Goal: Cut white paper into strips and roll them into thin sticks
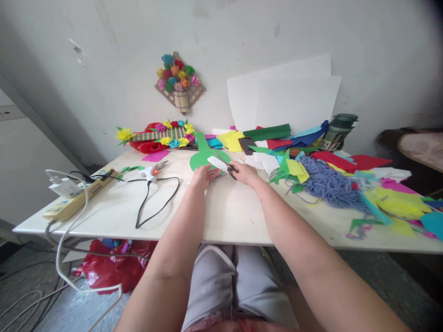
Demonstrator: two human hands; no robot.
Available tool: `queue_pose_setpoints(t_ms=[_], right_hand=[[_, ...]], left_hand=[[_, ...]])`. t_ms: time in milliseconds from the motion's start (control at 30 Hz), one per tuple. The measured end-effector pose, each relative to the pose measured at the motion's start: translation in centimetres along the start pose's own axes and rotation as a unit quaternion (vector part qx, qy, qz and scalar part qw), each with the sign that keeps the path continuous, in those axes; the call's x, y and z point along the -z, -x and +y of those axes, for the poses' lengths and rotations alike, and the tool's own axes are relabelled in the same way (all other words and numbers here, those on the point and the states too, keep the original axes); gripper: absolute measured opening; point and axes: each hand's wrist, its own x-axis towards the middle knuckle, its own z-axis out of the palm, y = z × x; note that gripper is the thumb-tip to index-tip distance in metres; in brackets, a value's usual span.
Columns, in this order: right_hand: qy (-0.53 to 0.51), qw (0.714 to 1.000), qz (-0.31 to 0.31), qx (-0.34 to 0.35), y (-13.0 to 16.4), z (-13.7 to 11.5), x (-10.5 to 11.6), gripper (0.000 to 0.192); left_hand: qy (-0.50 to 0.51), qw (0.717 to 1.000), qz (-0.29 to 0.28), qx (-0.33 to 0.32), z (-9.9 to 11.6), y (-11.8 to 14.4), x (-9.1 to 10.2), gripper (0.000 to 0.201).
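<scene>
My right hand (pixel 245 172) grips a pair of dark-handled scissors (pixel 232 171), whose blades point up and to the left, toward a small white paper piece (pixel 218 163). At the paper's near left edge, the fingers of my left hand (pixel 205 175) are closed on it, though the exact grip is small and partly hidden. Just beyond both hands lies a green guitar-shaped paper cutout (pixel 199 159), flat on the white table (pixel 235 216); its lower right part is covered by the white paper and my fingers.
A glue gun (pixel 149 172) with a looping black cord and a power strip (pixel 76 196) are at left. Behind them lies a flower-decorated craft (pixel 159 134). Blue yarn (pixel 330 182), coloured paper (pixel 370 162) and a dark green bottle (pixel 338 133) crowd the right side.
</scene>
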Motion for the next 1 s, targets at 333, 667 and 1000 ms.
queue_pose_setpoints(t_ms=[333, 667, 1000], right_hand=[[-0.053, 0.999, 0.007, 0.007, -0.3, 0.8, -0.4, 0.04], [-0.101, 0.995, 0.011, 0.027, -0.2, 0.8, -0.6, 0.041], [-0.188, 0.981, 0.056, 0.007, -0.7, 1.0, -1.0, 0.034]], left_hand=[[-0.082, 0.995, -0.062, 0.01, 0.0, 0.6, -0.2, 0.011], [-0.08, 0.995, -0.044, -0.03, -0.4, 1.0, -0.9, 0.008], [-0.09, 0.988, 0.071, -0.101, -0.6, 0.0, -0.8, 0.012]])
